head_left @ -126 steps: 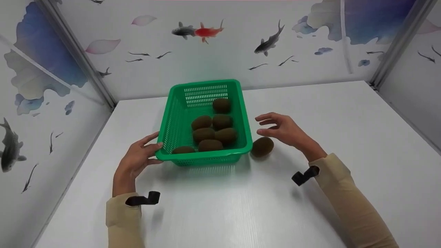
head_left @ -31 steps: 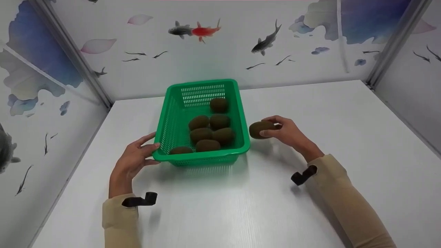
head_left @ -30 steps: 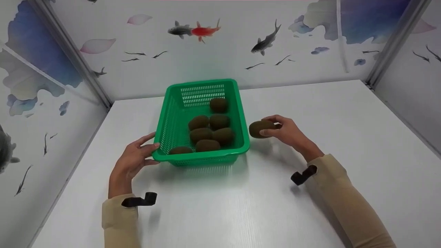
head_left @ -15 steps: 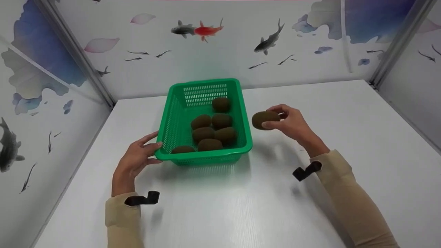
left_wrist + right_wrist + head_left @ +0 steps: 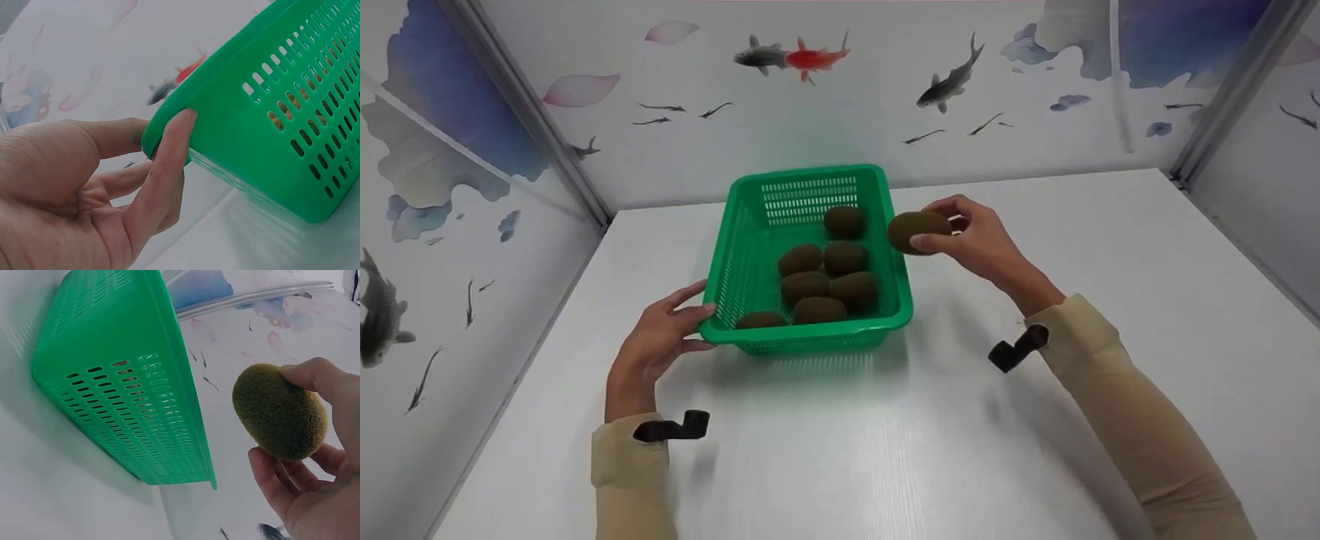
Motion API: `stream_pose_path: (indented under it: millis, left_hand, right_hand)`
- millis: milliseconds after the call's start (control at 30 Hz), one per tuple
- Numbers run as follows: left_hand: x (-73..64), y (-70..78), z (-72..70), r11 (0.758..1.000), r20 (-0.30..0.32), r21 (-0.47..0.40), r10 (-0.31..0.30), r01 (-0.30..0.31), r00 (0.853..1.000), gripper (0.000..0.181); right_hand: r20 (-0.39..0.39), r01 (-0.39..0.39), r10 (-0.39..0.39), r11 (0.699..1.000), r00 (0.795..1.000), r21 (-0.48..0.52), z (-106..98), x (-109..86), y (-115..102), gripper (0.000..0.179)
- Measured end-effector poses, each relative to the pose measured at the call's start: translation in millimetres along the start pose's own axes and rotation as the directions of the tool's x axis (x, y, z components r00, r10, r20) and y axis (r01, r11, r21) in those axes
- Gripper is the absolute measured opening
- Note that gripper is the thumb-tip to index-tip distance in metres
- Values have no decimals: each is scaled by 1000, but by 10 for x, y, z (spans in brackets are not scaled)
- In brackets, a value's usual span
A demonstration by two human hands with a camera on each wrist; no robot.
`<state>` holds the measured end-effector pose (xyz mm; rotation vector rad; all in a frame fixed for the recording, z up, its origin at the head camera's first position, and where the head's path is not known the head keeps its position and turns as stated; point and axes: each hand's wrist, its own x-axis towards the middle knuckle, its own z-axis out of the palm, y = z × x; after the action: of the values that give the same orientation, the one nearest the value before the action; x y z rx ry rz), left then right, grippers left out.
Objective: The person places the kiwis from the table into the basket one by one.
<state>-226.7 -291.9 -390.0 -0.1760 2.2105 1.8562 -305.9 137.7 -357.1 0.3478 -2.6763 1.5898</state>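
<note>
A green slotted plastic basket (image 5: 810, 339) stands on the white table with several brown fuzzy kiwis (image 5: 820, 310) in it, most of them toward its right and near side. My left hand (image 5: 652, 341) pinches the basket's near left corner at the rim, thumb on one side and fingers on the other, as the left wrist view (image 5: 169, 135) shows up close. My right hand (image 5: 986, 244) holds one kiwi (image 5: 915, 231) between thumb and fingers, raised beside the basket's right rim. In the right wrist view that kiwi (image 5: 278, 410) is apart from the basket wall (image 5: 124, 399).
The white table (image 5: 840, 450) runs back to a panel wall (image 5: 810, 127) painted with fish and petals. Side walls with metal corner posts (image 5: 529, 112) close in the left and right. A small black camera mount (image 5: 671, 429) sits on each wrist.
My right hand took hold of the kiwi that lay right of the basket and lifted it, then moved it up and leftward to the rim. My left hand keeps its place on the corner.
</note>
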Motion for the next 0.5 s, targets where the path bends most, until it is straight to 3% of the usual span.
stream_pose_path:
  millis: [267,500]
  left_hand:
    - [7,-4,-4,1000,-9,-8,-9,8,1000,69]
    - [-2,3,8,1000,-8,7,-11,11,1000,68]
  right_hand:
    - [67,-33,34,999,997,-15,36,138,-226,57]
    - [108,-10,10,1000,994,0,75,263,-442,59]
